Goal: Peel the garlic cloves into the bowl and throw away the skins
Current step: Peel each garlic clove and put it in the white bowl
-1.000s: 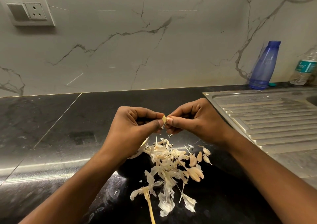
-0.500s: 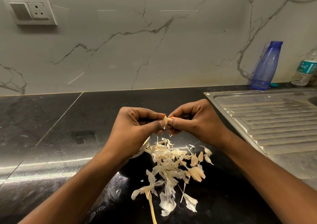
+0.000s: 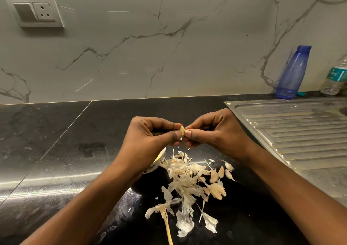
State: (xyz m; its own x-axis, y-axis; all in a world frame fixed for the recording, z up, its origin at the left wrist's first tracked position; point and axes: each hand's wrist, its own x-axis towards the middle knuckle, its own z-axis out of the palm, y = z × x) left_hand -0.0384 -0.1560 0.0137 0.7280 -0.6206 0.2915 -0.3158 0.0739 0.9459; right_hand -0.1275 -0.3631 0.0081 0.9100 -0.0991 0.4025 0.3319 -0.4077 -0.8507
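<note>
My left hand (image 3: 150, 139) and my right hand (image 3: 214, 134) meet above the black counter, fingertips pinched together on one small garlic clove (image 3: 182, 130). A thin strip of skin hangs from it. Below the hands lies a heap of pale garlic skins (image 3: 184, 181). Several unpeeled cloves (image 3: 219, 173) rest at the heap's right side. A small white bowl (image 3: 155, 164) peeks out from under my left wrist, mostly hidden.
A steel sink drainboard (image 3: 293, 132) fills the right side. A blue bottle (image 3: 293, 74) and a clear water bottle (image 3: 336, 76) stand at the back right against the marble wall. A socket plate (image 3: 35, 11) is at the upper left.
Both hands hold nearly the same place, fingertips still working at the clove. The skin heap and loose cloves lie unchanged.
</note>
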